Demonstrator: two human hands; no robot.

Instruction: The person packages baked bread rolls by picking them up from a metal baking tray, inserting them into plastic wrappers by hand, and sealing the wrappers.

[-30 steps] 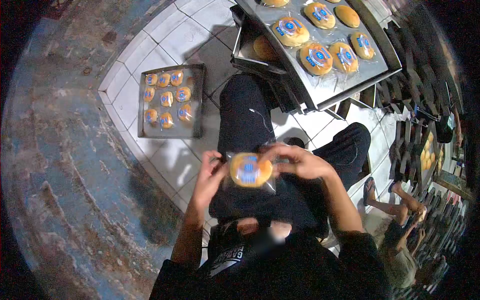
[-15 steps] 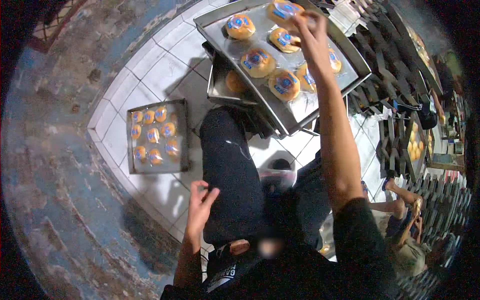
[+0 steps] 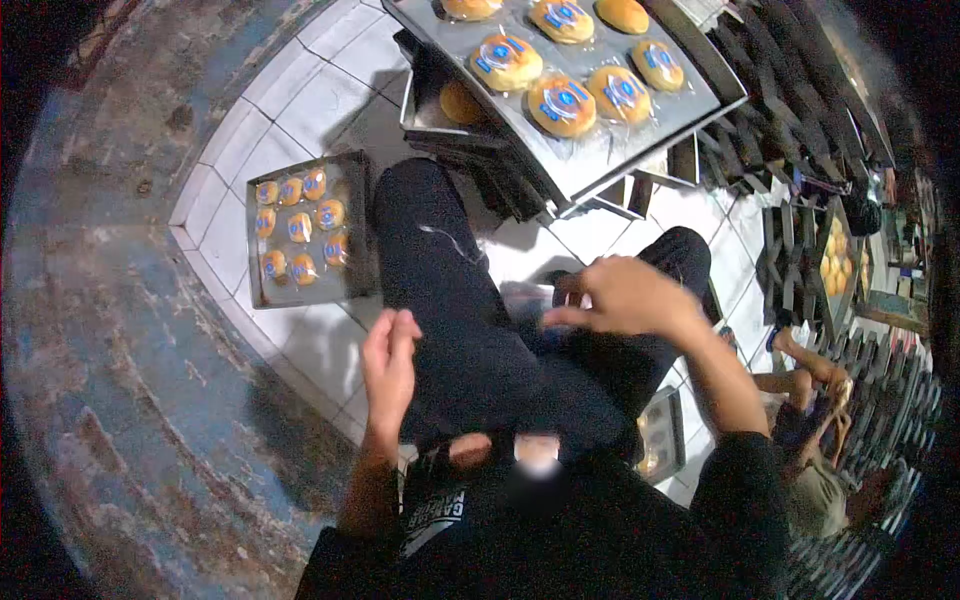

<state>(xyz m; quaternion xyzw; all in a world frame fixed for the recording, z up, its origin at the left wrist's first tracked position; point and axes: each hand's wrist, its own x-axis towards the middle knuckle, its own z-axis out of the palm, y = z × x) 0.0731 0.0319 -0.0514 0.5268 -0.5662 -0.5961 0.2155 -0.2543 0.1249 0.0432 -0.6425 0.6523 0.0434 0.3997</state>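
Observation:
My right hand (image 3: 620, 296), slightly blurred, hovers over my lap with thumb and fingers apart and nothing visible between them. Just beyond its fingertips, between my legs, lies a pale, clear plastic item (image 3: 528, 300), partly hidden and indistinct. Beside my left thigh, my left hand (image 3: 388, 362) is raised with its fingers pressed together; nothing shows in it. Ahead, a metal tray (image 3: 592, 172) carries several round buns (image 3: 562, 106) in clear wrappers with blue print. One bun (image 3: 622, 14) at its far side seems to have no wrapper.
More trays (image 3: 425, 120) are stacked under the front one. On the tiled floor at left sits another tray (image 3: 362, 265) of wrapped buns. Dark tray stacks (image 3: 790, 255) line the right side, where another person (image 3: 815, 490) sits. A worn wall (image 3: 120, 330) borders the left.
My right hand has come back from the buns on the front tray to above my lap. The fingers of my left hand have drawn together. The view has shifted, so the trays appear higher.

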